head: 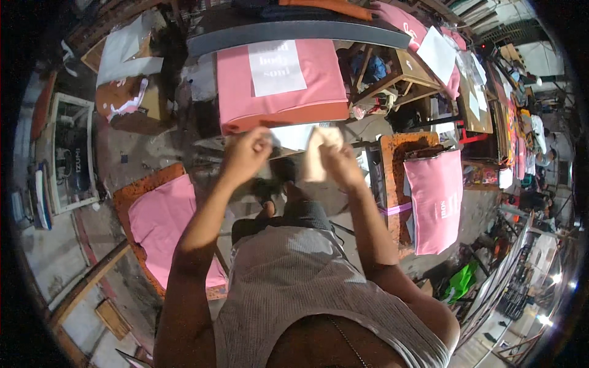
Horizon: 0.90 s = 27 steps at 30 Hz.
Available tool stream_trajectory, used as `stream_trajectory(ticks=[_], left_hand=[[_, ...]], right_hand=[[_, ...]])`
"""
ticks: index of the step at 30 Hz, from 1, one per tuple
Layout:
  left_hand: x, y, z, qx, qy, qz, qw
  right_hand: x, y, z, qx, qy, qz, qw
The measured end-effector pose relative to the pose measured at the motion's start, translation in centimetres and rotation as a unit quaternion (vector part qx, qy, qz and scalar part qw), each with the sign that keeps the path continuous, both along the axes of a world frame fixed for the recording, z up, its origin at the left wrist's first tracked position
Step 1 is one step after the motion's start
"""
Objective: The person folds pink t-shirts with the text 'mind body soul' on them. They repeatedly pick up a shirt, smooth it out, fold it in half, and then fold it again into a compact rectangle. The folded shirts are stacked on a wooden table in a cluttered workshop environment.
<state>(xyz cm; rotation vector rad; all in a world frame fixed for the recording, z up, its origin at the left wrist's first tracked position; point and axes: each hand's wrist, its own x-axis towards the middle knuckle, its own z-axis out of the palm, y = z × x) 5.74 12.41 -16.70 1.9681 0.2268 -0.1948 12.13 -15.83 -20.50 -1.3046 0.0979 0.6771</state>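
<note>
A pink garment piece [317, 85] lies flat on the lower bed of a heat press, its orange pad edge [285, 115] showing at the front. On the fabric rests a pale transfer sheet [277, 83] bearing white lettering. Above its far end spans the dark upper plate [303, 36], raised off the cloth. My left hand [251, 151] is at the bed's front left edge, blurred, with curled fingers; whether it grips anything cannot be made out. Between the fingers of my right hand [343, 163] hangs a cream cloth or pad [314, 161], blurred, just before the bed's front edge.
Pink pieces lie on an orange-brown board [123, 195] at the left, and a printed pink stack [435, 202] sits on a stand at the right. White sheets [437, 55] rest on a far-right table. A cardboard box [131, 103] stands far left.
</note>
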Motion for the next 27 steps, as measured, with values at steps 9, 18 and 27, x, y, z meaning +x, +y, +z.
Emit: stream_trajectory(ticks=[9, 18, 27], left_hand=[[5.9, 6.8, -3.8, 0.461, -0.137, -0.126, 0.868], [5.8, 7.7, -5.6, 0.514, -0.199, -0.141, 0.822], [3.8, 7.3, -4.5, 0.475, -0.220, -0.078, 0.849]], right_hand=[[17.7, -1.4, -1.6, -0.388, -0.560, 0.263, 0.683], [20.1, -2.4, -4.8, -0.523, -0.536, 0.306, 0.588], [18.5, -3.8, 0.1, -0.386, -0.473, 0.330, 0.720]])
